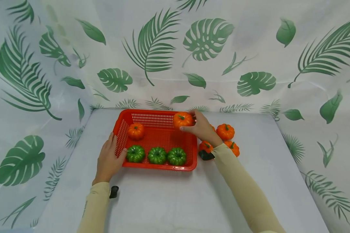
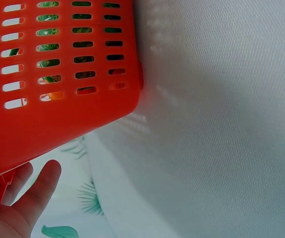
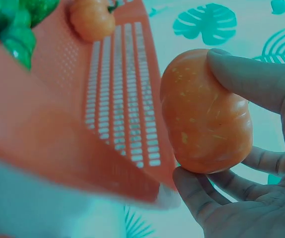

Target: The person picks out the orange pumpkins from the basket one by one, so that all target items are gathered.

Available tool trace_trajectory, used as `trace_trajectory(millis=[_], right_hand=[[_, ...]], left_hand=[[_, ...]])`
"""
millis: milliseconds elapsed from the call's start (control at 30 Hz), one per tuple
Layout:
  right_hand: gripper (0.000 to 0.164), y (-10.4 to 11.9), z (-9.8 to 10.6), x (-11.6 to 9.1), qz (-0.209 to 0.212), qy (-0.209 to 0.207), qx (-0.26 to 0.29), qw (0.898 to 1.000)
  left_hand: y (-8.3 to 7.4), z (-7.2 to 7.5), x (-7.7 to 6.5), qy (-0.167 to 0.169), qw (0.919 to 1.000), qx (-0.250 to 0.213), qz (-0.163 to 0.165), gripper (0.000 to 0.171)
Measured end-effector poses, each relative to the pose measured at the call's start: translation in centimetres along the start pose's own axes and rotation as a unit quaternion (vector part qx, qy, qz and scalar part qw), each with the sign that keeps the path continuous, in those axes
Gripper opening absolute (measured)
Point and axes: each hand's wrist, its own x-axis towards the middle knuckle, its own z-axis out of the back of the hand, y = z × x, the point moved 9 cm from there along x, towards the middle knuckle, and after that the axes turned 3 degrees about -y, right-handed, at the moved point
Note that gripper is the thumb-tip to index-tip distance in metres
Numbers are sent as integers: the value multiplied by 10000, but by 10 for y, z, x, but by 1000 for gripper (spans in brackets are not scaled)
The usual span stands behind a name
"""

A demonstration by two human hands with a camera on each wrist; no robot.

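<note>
A red plastic basket [image 1: 160, 166] stands on the white table. My left hand [image 1: 108, 160] grips its left rim, thumb over the edge and fingers along the outside; the left wrist view shows fingers [image 2: 38, 191] beside the rim. My right hand [image 1: 202, 126] holds an orange pumpkin [image 1: 182, 120] over the basket's back right corner, thumb on one side and fingers on the other, as the right wrist view shows. Inside the basket, an orange pumpkin [image 1: 136, 131] sits at back left. Three green pumpkins [image 1: 157, 156] line its front side.
Right of the basket lie several orange pumpkins [image 1: 225, 131], partly hidden by my right forearm. Among them is an orange one with a dark green part [image 1: 206, 155]. A small black object [image 1: 114, 192] is by my left wrist. Leaf-printed white curtains surround the table.
</note>
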Motion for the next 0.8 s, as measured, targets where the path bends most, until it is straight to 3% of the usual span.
trace_trajectory(millis=[800], right_hand=[[81,-43,59,-31,-504,-781,477,9945]], left_hand=[[2,0,1,-118,9999,-80,-67,76]])
